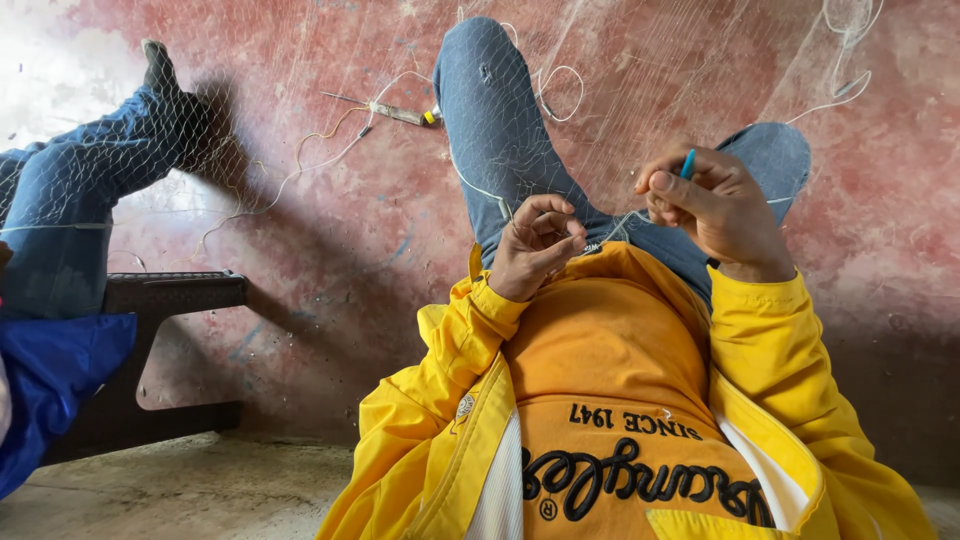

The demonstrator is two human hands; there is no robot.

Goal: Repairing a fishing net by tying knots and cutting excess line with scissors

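We were mid-knot on the fishing net [560, 120] draped over our knees — left hand [535, 250] pinched shut on a mesh strand, right hand [715, 205] closed around the blue netting needle [688, 163] — probably needing a steady, taut pull next.

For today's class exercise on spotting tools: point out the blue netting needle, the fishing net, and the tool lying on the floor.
blue netting needle [688, 163], head view, on its tip above the right hand's fingers.
fishing net [640, 70], head view, on mesh over the floor.
tool on the floor [398, 113], head view, on its shaft.
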